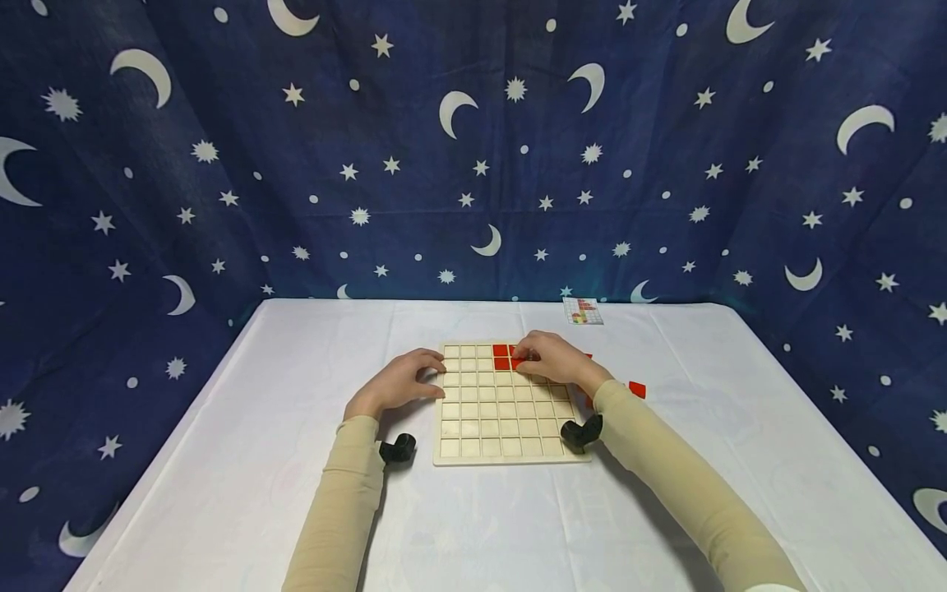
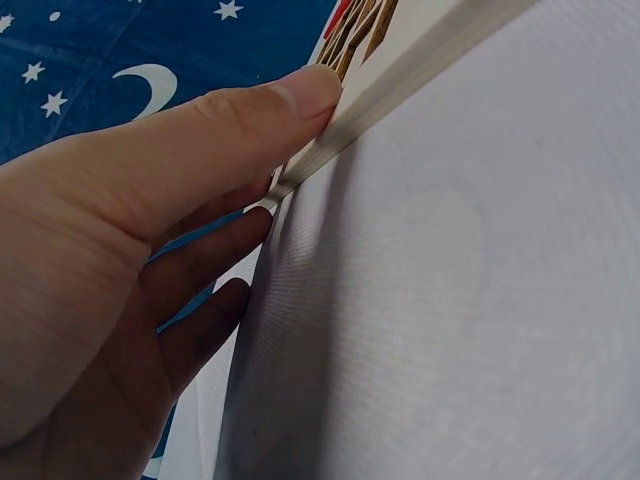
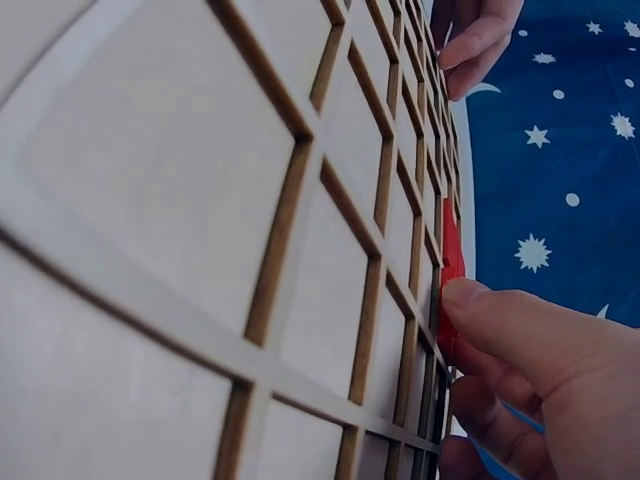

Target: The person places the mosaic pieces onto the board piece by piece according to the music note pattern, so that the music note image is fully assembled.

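A square wooden board [image 1: 510,456] with a grid of shallow cells lies on the table. Red squares [image 1: 501,357] fill cells by its far edge, right of the middle. My right hand [image 1: 555,359] reaches over the board's far right part and pinches a red tile [image 3: 450,290] there, the thumb on its face; the fingers hide part of it. At the board's left edge rests my left hand [image 1: 403,380], its fingers spread and fairly straight. In the left wrist view the left thumb [image 2: 310,95] lies against the board's rim.
More red tiles [image 1: 637,390] lie right of the board, partly behind the right wrist. A small card [image 1: 583,312] with a coloured grid pattern lies near the table's far edge. A dark blue curtain [image 1: 414,222] with moons and stars hangs behind the white-covered table [image 1: 488,526].
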A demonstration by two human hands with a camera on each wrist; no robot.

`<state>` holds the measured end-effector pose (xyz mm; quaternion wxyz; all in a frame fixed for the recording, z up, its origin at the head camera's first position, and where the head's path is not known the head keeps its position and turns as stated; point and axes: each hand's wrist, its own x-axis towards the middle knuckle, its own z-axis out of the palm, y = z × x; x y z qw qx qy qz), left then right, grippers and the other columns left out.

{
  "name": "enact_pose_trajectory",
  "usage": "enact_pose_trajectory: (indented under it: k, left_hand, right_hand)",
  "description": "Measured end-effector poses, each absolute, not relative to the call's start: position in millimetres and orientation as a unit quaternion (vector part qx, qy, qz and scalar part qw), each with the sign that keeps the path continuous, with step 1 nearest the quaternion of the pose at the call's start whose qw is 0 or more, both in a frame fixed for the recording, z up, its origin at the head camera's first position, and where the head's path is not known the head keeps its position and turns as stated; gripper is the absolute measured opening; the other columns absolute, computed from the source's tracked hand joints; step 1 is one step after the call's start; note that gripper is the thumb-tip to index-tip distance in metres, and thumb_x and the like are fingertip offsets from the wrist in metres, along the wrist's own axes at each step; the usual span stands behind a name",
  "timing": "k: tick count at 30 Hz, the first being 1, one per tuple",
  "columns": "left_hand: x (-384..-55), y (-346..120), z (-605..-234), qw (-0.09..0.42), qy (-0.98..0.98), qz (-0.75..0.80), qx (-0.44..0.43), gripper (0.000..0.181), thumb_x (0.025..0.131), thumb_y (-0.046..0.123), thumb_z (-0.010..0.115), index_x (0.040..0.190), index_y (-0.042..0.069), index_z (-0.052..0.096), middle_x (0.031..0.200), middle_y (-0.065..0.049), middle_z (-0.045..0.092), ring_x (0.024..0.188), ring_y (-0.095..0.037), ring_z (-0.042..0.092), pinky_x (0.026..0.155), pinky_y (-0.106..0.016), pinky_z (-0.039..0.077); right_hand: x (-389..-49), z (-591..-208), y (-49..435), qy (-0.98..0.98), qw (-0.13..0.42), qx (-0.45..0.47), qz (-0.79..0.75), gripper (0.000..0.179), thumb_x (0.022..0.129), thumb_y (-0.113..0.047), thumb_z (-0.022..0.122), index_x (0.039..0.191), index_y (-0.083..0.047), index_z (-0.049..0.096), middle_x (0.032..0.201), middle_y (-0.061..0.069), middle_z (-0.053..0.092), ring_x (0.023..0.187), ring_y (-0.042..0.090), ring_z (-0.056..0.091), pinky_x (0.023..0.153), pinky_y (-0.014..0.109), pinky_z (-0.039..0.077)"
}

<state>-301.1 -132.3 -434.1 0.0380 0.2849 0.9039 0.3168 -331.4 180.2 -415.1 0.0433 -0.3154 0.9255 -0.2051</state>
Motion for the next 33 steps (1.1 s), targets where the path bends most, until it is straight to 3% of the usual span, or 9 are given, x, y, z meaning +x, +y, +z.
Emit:
enact_pose_trajectory:
  k: [6, 23, 33]
  left_hand:
    - [-299.1, -132.3, -433.4, 0.025, 0.896, 0.324, 0.302, 0.041, 0.082, 0.024, 0.08, 0.113, 0.0, 0.067, 0.131, -0.016, 0.057, 0.127, -0.035, 0.049, 0.11, -0.045, 0.038]
    - [-301.8, -128.9, -432.5, 0.057, 0.905, 0.32, 0.273, 0.042, 0.082, 0.021, 0.08, 0.117, 0.003, 0.067, 0.136, -0.014, 0.054, 0.132, -0.032, 0.046, 0.113, -0.044, 0.035]
    - [-300.6, -130.3, -433.8, 0.056, 0.908, 0.314, 0.272, 0.042, 0.083, 0.022, 0.079, 0.119, 0.003, 0.066, 0.137, -0.014, 0.054, 0.132, -0.032, 0.045, 0.113, -0.045, 0.035]
  right_hand:
    - [-331.9, -413.7, 182.5, 0.927, 0.051, -0.315, -0.199, 0.026, 0.092, -0.017, 0.069, 0.114, -0.003, 0.069, 0.107, 0.008, 0.064, 0.093, 0.021, 0.058, 0.088, 0.041, 0.052]
    - [-332.8, -416.3, 186.6, 0.932, 0.046, -0.299, -0.199, 0.026, 0.091, -0.018, 0.07, 0.114, -0.005, 0.069, 0.107, 0.006, 0.064, 0.095, 0.02, 0.059, 0.089, 0.04, 0.051]
    - [-323.8, -406.3, 230.1, 0.942, 0.054, -0.223, -0.244, 0.031, 0.093, -0.022, 0.068, 0.12, -0.005, 0.067, 0.11, 0.007, 0.065, 0.092, 0.021, 0.059, 0.083, 0.039, 0.054]
